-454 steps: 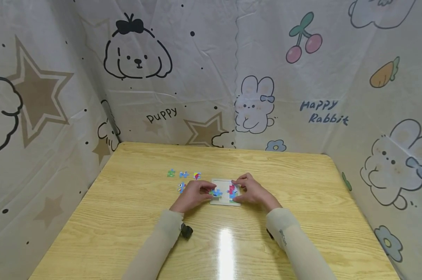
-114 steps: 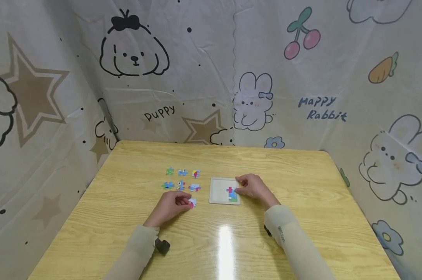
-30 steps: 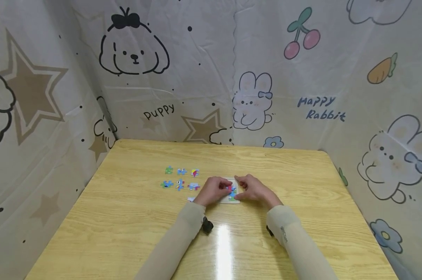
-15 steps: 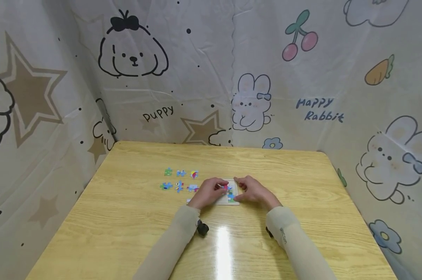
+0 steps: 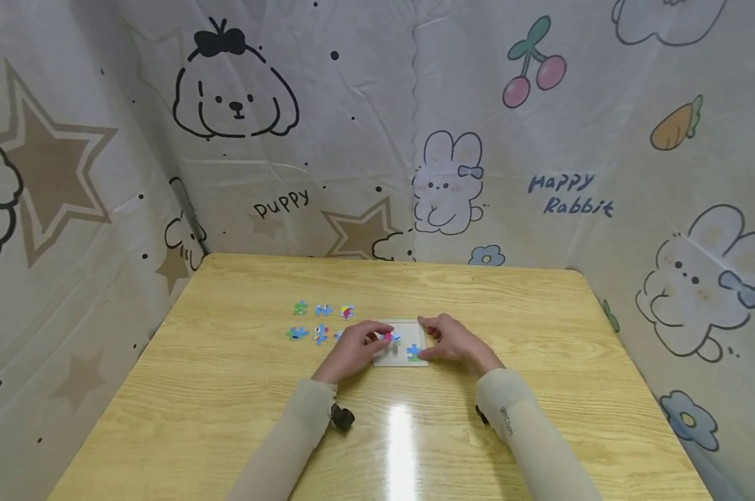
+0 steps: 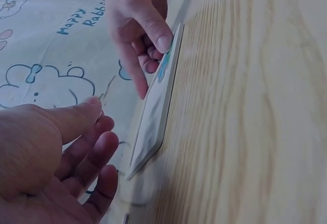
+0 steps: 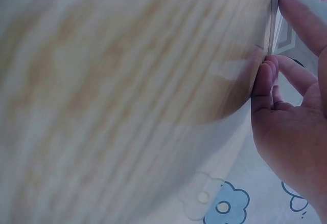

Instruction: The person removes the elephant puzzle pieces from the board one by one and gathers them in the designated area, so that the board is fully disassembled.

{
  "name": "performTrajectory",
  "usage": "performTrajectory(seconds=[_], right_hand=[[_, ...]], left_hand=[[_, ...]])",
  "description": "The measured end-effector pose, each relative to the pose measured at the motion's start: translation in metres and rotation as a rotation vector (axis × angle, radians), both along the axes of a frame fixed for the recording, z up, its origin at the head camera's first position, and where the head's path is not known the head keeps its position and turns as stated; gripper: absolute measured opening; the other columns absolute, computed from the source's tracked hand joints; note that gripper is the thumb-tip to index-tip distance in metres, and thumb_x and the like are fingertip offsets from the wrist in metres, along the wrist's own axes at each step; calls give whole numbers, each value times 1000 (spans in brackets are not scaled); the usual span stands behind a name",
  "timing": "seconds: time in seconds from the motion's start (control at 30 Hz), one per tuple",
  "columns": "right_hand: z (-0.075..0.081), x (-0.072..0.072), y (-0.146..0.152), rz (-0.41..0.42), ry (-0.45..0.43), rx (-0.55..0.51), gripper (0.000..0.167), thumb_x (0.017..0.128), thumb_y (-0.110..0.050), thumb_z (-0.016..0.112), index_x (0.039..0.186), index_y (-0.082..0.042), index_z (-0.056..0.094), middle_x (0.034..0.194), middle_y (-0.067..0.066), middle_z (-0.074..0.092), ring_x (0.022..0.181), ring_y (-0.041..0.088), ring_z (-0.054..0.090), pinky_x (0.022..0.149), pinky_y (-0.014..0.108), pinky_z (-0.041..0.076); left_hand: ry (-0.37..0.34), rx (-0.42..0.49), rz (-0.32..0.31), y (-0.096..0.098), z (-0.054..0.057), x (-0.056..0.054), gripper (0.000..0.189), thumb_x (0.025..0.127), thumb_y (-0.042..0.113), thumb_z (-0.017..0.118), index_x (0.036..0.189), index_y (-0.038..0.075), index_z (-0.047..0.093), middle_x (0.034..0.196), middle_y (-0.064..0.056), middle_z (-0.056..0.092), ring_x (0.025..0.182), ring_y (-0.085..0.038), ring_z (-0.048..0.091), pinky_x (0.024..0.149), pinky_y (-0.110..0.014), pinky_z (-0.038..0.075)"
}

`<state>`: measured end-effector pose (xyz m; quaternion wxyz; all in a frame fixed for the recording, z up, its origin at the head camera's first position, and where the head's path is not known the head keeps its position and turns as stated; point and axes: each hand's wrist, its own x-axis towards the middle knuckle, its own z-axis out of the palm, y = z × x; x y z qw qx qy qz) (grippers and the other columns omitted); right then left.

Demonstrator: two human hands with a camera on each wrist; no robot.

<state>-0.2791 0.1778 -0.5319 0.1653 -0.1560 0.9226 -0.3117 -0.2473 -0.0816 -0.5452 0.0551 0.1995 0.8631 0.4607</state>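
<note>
Between thumb and fingertips my left hand (image 5: 352, 353) pinches a red-and-blue jigsaw piece (image 5: 389, 337) over the left part of a pale square puzzle tray (image 5: 386, 357). That piece shows as a thin edge (image 6: 108, 91) in the left wrist view, raised off the tray. My right hand (image 5: 456, 341) holds the tray at its right side, thumb at the near corner and index finger at the far one. A blue-and-green piece (image 5: 413, 353) lies in the tray's near right corner, beside the right thumb. The rest of the tray's floor shows bare.
Loose jigsaw pieces lie left of the tray in rows: a green one (image 5: 300, 308), a blue-and-white one (image 5: 323, 310), a yellow-and-red one (image 5: 347, 312), a blue-and-green one (image 5: 298, 333) and one with an eye (image 5: 320, 334). My left hand partly covers another (image 5: 338, 335). Patterned cloth walls surround the table (image 5: 509, 292).
The red-and-blue piece has come away from the tray's right column and moved left in my left hand. Earlier, more pieces filled that column. My right hand stays at the tray's right side.
</note>
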Motion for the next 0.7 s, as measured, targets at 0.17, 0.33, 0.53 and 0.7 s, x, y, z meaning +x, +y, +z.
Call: performTrajectory(seconds=[0.17,0.33,0.53,0.7], right_hand=[[0,0,0,-2,-2,-8,84,84,-22,89,155,-7,46,102,7,52,98,21,44,83,35,38],[0,0,-2,14,11,-7,84,84,-21,89,155,-5,46,101,7,52,96,21,44,82,35,38],[-1,-1,-3,17,15,-11,84,85,-21,88,155,-7,45,97,8,49,94,21,42,81,36,36],[-1,-1,-2,15,8,-13,83,85,-21,88,155,-6,45,100,7,50,97,21,43,82,36,37]], left_hand=[[-10,0,-2,-14,1,7,31,105,24,64,133,14,70,127,0,69,100,-15,62,87,-35,54],[-3,-13,6,-32,3,16,30,105,25,64,133,17,70,126,3,69,97,-13,61,83,-30,53],[-35,45,17,-56,5,26,32,104,22,64,134,14,69,119,-1,69,80,-20,63,64,-27,56],[-44,38,7,-76,5,31,34,104,22,65,137,14,67,109,-3,72,82,-21,67,84,-30,56]])
